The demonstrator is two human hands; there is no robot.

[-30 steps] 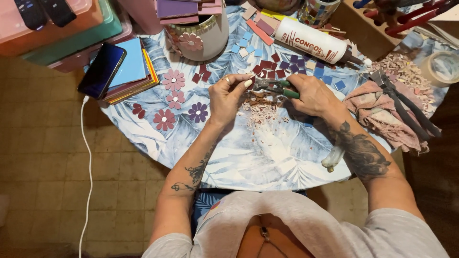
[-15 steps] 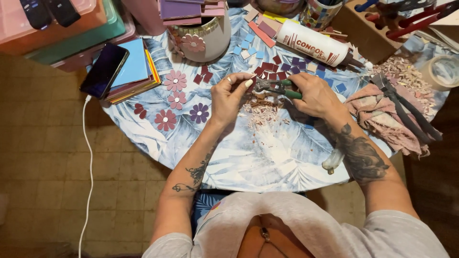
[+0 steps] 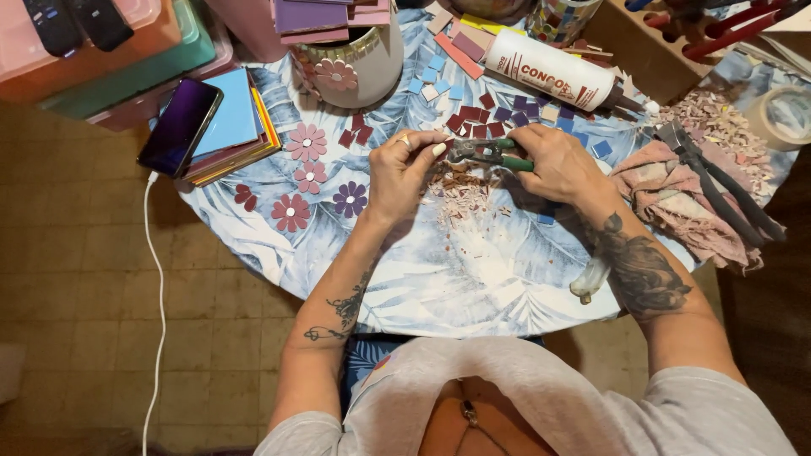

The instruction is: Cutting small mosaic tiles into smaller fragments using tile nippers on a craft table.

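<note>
Your right hand (image 3: 562, 165) squeezes green-handled nippers (image 3: 488, 154) | left hand (image 3: 404, 173) pinches a tile piece (barely visible) at the jaws | risk: shards flying, nipped fingertips (image 3: 439, 149).

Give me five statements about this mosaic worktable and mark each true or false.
1. The right hand grips green-handled nippers. True.
2. The left hand rests flat on the phone. False: it is raised at the nippers' head; the phone lies apart on a stack of coloured sheets.
3. Tile chips lie piled below the hands. True.
4. The glue bottle stands upright. False: it lies on its side.
5. Flower-shaped pieces lie left of the hands. True.
</note>
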